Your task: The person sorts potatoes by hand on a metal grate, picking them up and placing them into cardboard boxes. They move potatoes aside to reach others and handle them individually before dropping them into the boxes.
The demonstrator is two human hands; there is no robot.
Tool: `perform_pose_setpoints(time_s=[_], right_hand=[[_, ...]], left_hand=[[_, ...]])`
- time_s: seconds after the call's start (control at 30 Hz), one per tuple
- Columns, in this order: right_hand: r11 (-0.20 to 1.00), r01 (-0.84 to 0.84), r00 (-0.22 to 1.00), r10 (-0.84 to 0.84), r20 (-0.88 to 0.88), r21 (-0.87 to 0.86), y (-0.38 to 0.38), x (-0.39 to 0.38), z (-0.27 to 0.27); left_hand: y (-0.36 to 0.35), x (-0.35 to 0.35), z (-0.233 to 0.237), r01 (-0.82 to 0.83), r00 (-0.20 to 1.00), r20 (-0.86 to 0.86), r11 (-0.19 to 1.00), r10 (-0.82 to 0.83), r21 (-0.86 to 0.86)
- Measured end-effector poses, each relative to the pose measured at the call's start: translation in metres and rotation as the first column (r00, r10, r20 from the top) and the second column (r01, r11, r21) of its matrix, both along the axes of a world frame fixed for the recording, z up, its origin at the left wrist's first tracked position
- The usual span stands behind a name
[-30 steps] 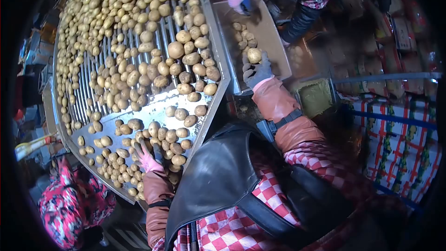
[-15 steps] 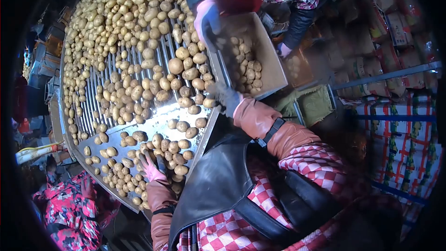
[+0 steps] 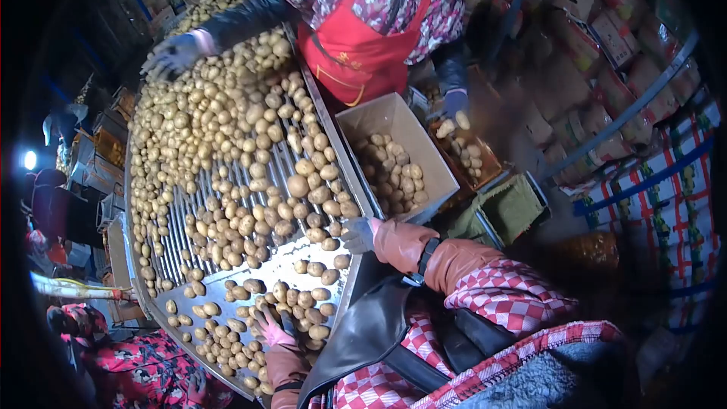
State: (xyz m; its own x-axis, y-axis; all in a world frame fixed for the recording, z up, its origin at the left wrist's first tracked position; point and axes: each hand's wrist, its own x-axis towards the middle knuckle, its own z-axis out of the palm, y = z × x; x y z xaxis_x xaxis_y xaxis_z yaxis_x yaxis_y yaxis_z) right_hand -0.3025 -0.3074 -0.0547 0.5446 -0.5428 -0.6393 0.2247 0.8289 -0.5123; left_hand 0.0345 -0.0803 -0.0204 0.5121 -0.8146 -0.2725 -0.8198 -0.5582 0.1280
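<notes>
My left hand, in a pink and grey glove, rests among potatoes on the smooth metal apron of the sorting table. Its fingers are spread, and nothing is gripped in them. Over the table's right rim reaches my right hand, also gloved, with its grey fingers stretched out beside the potatoes at the edge; it holds nothing that I can see. Many more potatoes cover the slatted rack beyond the apron.
Across the rim stands a co-worker in a red apron, one gloved hand over the potatoes, the other at a second box. A cardboard box holds potatoes. A green-lined bin stands nearby. Another person's patterned sleeve shows lower left.
The view has shifted, showing more of the co-worker. The co-worker's one hand has moved from the box side to over the far potatoes. My right hand has settled at the rim.
</notes>
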Motion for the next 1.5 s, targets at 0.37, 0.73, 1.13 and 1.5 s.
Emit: perform_pose_setpoints(time_s=[0.37, 0.73, 1.13, 1.5], right_hand=[[0.993, 0.036, 0.999, -0.033, -0.021, 0.117, -0.004, -0.003, -0.007], [0.996, 0.079, 0.997, -0.078, -0.031, 0.052, -0.002, 0.001, -0.009], [0.999, 0.045, 0.996, -0.044, -0.078, 0.016, 0.001, 0.002, 0.005], [0.994, 0.002, 0.985, -0.021, 0.173, 0.113, -0.008, -0.012, -0.028]], left_hand=[[0.006, -0.006, -0.003, -0.038, 0.999, -0.009, 0.997, 0.037, -0.071], [0.006, 0.002, -0.003, 0.023, 1.0, -0.003, 1.0, -0.023, -0.019], [0.008, 0.001, -0.004, 0.023, 1.0, -0.016, 0.998, -0.024, -0.052], [0.025, -0.009, -0.012, 0.117, 0.99, 0.096, 0.988, -0.108, -0.098]])
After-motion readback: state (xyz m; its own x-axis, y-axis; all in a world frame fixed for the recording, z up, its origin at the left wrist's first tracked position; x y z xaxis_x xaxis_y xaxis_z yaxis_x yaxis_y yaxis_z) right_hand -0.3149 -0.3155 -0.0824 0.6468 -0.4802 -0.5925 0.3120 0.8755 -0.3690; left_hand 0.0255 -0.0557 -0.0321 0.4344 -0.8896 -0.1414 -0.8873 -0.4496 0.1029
